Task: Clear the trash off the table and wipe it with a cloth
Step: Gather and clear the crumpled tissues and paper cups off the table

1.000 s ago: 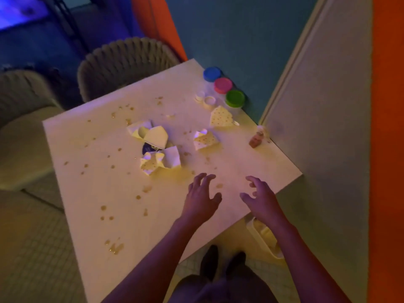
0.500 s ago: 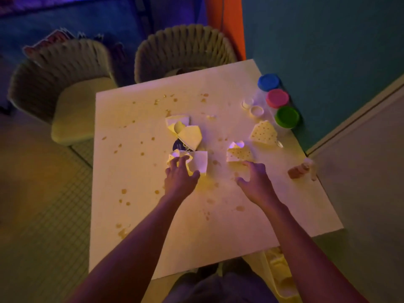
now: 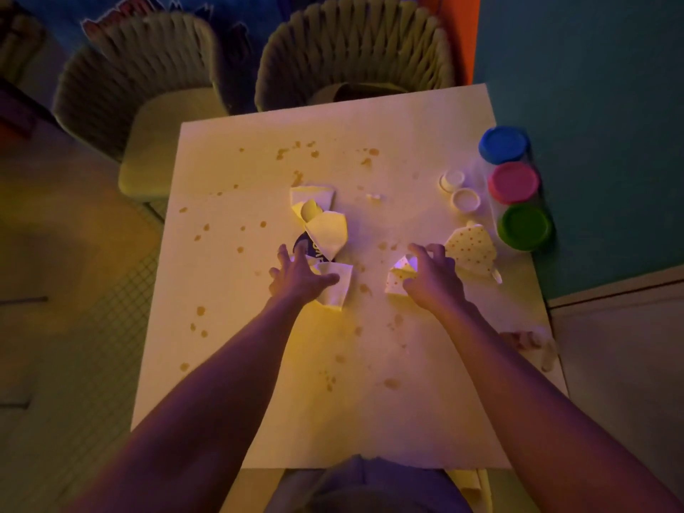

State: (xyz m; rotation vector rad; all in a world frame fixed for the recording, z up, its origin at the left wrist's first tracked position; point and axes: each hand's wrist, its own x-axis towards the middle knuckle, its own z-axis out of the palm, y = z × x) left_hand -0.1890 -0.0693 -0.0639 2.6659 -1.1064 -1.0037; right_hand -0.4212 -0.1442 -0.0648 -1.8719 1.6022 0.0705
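Torn paper trash lies mid-table on the stained white table. My left hand rests with spread fingers on a crumpled white paper piece, thumb across it. Behind it are more white paper pieces over a dark round scrap. My right hand curls its fingers and thumb over a dotted paper piece. A second dotted paper piece lies just right of that hand. Brown drips are scattered over the tabletop.
Three tubs with blue, pink and green lids stand along the right edge by the wall. Two white caps sit beside them. A small blurred object lies near the right edge. Two woven chairs stand behind the table.
Both hands have reached forward from the near edge to the trash. The left came down on the white paper; the right closed over the dotted piece. The camera swung left.
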